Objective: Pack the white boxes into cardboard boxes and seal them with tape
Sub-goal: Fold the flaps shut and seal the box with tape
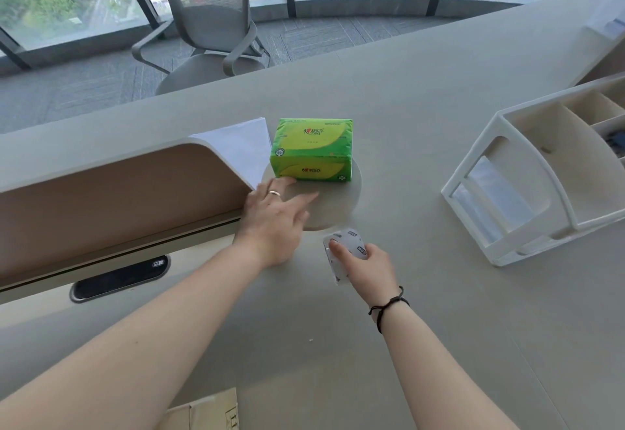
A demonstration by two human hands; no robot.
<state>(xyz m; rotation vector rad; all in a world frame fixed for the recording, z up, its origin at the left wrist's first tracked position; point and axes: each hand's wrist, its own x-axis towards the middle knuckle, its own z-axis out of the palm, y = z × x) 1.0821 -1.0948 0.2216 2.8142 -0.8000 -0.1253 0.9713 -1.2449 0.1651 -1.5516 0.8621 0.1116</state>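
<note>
Our right hand (363, 262) curls its fingers and thumb round a roll of clear packing tape printed with small grey labels (341, 254), which stands on edge on the pale grey desk (422, 345), at about 5 o'clock from the green and yellow plastic-wrapped pack of tissues (311, 149). Our left hand (274, 216) lies spread and relaxed, fingers straight, reaching toward the round grey disc set in the desk (338, 199) at 6 o'clock of that pack; it holds nothing. We judge the roll light and stiff, its film smooth and a little slippery, so the safest hold is across the rim with a thumb through the core. A flat brown cardboard piece (206, 412) shows at the 6 o'clock edge of view; it should be light and bendable, best taken by its edges. We see no white boxes. A white plastic desk organiser (500, 199) sits at 3 o'clock.
</note>
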